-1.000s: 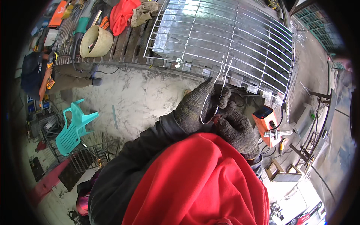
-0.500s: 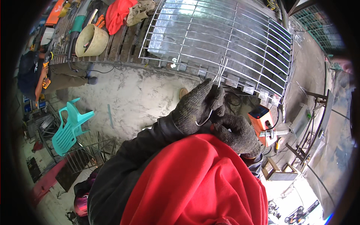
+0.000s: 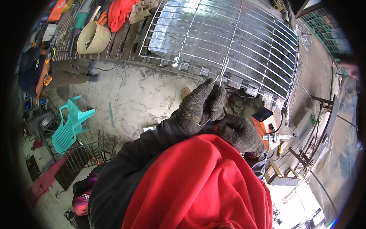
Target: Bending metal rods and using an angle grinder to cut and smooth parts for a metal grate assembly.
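Note:
Both my hands wear dark knit gloves and meet in front of my chest. My left hand (image 3: 197, 108) is closed around a few thin metal rods (image 3: 224, 68), whose straight ends point away over the near edge of a wire grid (image 3: 271, 46). A curved end of one rod shows below the left fingers. Close beside it, my right hand (image 3: 241, 134) has its fingers curled near the rods' lower ends; what they grip is hidden. The grid lies across a slatted workbench with grey sheet metal under it.
An orange machine (image 3: 263, 119) with a dark top stands right of my hands. A cream bucket (image 3: 93, 38) and red cloth (image 3: 120, 14) sit on the bench. On the left are a turquoise plastic chair (image 3: 70, 124) and a person (image 3: 32, 72) holding a yellow power tool (image 3: 47, 72).
The rods have shifted slightly toward me, and less of the curved end shows below my left hand. My left hand has tilted a little more upright; my right stays almost in place.

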The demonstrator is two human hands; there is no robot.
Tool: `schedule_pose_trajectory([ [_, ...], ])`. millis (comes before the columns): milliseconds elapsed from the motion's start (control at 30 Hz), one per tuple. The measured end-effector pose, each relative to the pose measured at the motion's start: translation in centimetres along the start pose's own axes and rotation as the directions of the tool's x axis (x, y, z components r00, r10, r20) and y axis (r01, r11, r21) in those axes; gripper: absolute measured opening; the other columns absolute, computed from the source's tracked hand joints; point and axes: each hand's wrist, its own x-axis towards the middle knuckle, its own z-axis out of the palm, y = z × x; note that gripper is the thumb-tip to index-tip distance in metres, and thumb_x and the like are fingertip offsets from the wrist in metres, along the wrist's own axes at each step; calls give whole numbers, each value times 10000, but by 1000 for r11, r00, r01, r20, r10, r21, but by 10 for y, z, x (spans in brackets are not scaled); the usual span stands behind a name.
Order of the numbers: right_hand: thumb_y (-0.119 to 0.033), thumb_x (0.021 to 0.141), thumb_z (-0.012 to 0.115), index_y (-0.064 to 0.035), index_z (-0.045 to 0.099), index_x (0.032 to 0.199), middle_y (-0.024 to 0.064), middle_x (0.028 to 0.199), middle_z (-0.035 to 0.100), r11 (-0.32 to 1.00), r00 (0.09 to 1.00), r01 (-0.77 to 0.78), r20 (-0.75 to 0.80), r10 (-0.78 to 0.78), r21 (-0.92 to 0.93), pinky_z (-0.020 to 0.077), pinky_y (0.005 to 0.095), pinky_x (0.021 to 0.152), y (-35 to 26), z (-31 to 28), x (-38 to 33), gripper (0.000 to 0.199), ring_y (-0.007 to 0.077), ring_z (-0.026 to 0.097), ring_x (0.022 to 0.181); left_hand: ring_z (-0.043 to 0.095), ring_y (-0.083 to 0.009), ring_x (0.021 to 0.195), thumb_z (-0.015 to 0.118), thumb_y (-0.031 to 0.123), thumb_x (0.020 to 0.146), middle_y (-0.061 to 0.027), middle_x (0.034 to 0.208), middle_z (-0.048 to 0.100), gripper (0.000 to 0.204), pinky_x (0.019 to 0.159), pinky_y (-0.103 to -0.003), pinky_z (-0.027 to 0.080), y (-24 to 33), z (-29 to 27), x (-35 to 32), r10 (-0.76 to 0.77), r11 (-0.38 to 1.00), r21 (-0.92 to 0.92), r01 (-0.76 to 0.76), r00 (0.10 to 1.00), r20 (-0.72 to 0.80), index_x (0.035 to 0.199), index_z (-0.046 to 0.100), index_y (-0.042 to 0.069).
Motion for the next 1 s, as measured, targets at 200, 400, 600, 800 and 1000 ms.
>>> schedule_pose_trajectory([
  [200,-204,985,587,18,630,1045,73,911,684,996,983,-89,-166,85,-18,520,272,694,26,-10,1,235,132,664,773,475,-161,641,474,342,1040,-46,723,514,328,625,-305,433,-5,1,-1,18,998,-62,-27,990,-142,945,573,44],
  [400,-169,1005,559,15,626,1041,74,865,679,990,978,-130,-154,137,56,525,265,685,24,-17,2,199,129,669,764,467,-166,631,464,380,1039,-51,708,506,385,611,-308,418,-6,2,4,9,998,-52,-19,983,-184,904,577,37],
  [600,-183,977,604,9,626,1223,71,948,703,987,977,-116,-165,134,114,517,269,733,30,-21,2,312,111,653,806,466,-178,622,430,435,1039,-50,676,484,455,623,-327,420,-3,3,7,-8,999,-39,4,993,-117,839,554,45],
  [800,-249,1012,569,3,636,1049,54,845,674,998,971,-59,-230,61,18,500,248,655,32,-22,4,263,103,635,724,478,-184,626,441,463,1027,-50,658,473,471,650,-346,438,-2,8,4,-30,999,-32,26,988,-151,823,544,51],
  [1000,-258,1002,591,3,626,1077,56,860,675,999,979,-44,-201,41,-8,494,250,643,30,-25,6,275,106,620,711,469,-168,535,438,534,1005,-44,673,510,504,521,-315,438,1,6,1,-129,987,-100,123,990,-58,871,567,66],
])
